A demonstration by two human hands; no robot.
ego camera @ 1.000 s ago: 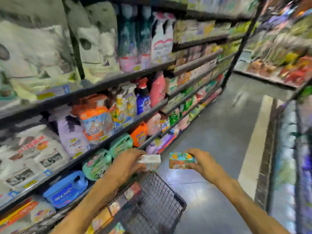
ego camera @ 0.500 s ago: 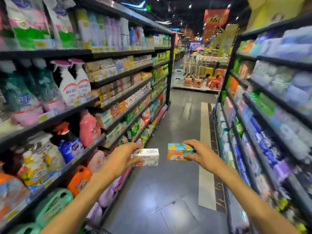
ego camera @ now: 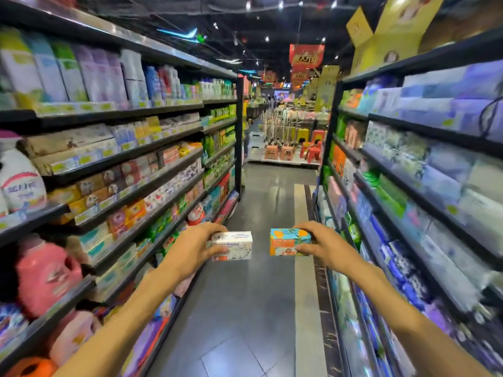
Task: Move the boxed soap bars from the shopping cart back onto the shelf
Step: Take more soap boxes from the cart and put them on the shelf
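My left hand (ego camera: 193, 245) grips a white soap box (ego camera: 236, 245) by its left end, held out over the aisle floor. My right hand (ego camera: 321, 243) grips an orange and teal soap box (ego camera: 284, 240) by its right end, level with the white one and a small gap apart. Rows of boxed soap bars (ego camera: 130, 183) fill the middle shelves of the left rack. The shopping cart is out of view.
The left rack (ego camera: 152, 148) also carries detergent bottles and pouches. The right rack (ego camera: 408, 186) holds packs of tissue. A grey tiled aisle (ego camera: 261, 295) runs ahead between them to a display of plastic stools (ego camera: 294, 148).
The view has swung up from the cart and the left shelves to look down the aisle. Both hands still hold their soap boxes and have risen in front of me.
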